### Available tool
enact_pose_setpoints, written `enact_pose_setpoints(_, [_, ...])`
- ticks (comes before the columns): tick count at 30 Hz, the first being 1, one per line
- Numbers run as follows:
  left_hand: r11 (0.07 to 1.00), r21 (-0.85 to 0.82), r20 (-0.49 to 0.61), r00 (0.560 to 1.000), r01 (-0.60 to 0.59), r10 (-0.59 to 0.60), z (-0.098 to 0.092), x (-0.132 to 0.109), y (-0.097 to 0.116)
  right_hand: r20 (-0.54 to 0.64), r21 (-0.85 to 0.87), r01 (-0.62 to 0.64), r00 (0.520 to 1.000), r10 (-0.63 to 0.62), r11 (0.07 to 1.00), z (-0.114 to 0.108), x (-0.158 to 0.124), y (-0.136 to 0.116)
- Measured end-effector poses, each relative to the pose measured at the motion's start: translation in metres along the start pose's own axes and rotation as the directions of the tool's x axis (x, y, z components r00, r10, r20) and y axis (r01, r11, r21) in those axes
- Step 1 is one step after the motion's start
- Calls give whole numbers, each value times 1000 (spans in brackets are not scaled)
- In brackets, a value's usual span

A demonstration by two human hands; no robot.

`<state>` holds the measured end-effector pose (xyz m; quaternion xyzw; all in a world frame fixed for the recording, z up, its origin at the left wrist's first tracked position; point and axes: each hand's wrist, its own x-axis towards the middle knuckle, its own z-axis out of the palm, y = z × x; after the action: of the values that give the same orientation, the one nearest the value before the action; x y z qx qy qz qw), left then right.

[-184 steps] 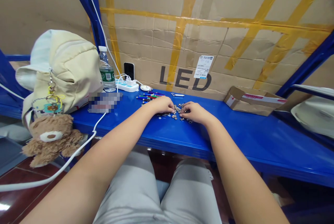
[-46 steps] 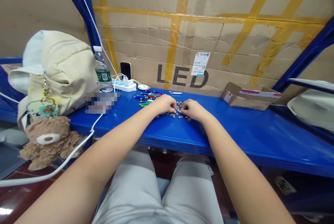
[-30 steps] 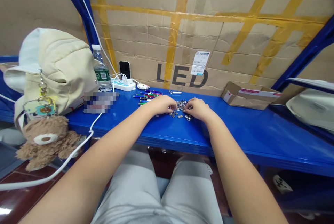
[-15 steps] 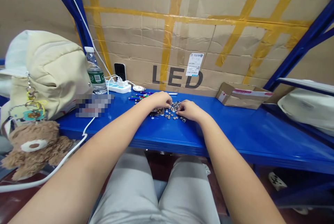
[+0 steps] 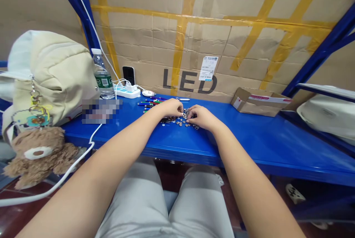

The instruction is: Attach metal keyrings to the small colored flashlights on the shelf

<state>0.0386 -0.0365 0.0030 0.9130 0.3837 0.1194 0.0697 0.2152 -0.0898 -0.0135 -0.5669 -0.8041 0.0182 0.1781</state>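
Observation:
A scattered pile of small metal pieces [image 5: 179,120], coin-like discs and little silver parts, lies on the blue steel shelf [image 5: 244,145]. My left hand [image 5: 171,108] rests at the pile's left side with its fingers curled down. My right hand [image 5: 200,117] lies at the pile's right side, its fingertips among the pieces. The hands nearly meet, and they hide part of the pile. Whether either hand holds a small piece is hidden. Several colored pens [image 5: 149,103] lie just beyond my left hand.
A white power strip [image 5: 124,92] with cables and a water bottle [image 5: 102,75] stand at the back left, beside a cream bag [image 5: 55,68] with a teddy bear [image 5: 37,153] hanging off the shelf. An opened cardboard box [image 5: 257,102] sits at the right.
The view has shifted slightly as my head moved. Both hands stay at the pile, and my right hand sits a little closer to its middle.

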Motion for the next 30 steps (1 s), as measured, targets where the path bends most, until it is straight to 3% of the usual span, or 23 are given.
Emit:
enact_pose_setpoints(8, [988,80,-3,991,-130,131,-1,-15,-1,35,111,38,999,-42,993,3,-1,4])
enact_pose_setpoints(12, [977,119,15,984,-176,176,-1,-17,-3,-37,129,58,998,-54,990,1,0,1])
enact_pose_setpoints(17, [982,20,13,982,-189,189,-3,-21,-1,-77,7,-76,994,76,997,1,9,-4])
enact_pose_setpoints(23, [982,-6,83,979,-188,188,-1,-18,-2,19,-105,-73,997,76,992,9,22,-6])
enact_pose_setpoints(30, [993,-11,124,985,-121,121,1,-16,-5,0,-88,-63,998,63,994,14,26,4])
